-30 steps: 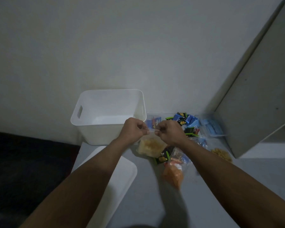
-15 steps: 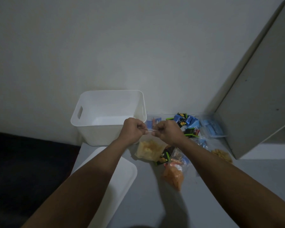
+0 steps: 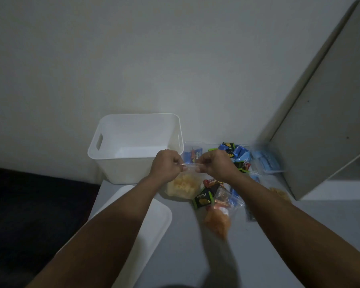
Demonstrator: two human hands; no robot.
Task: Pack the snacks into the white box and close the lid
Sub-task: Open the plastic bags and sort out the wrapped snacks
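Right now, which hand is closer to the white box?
Left. The left hand is just in front of the white box, by its near right corner; the right hand is farther right, over the snacks.

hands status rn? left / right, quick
Left hand: closed, pinching the top edge of the clear bag of yellow snacks.
Right hand: closed, pinching the same bag's top edge at its other end.

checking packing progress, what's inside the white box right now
The white box shows only bare white floor and walls; no snacks visible inside. The left hand and the near wall hide its front right corner.
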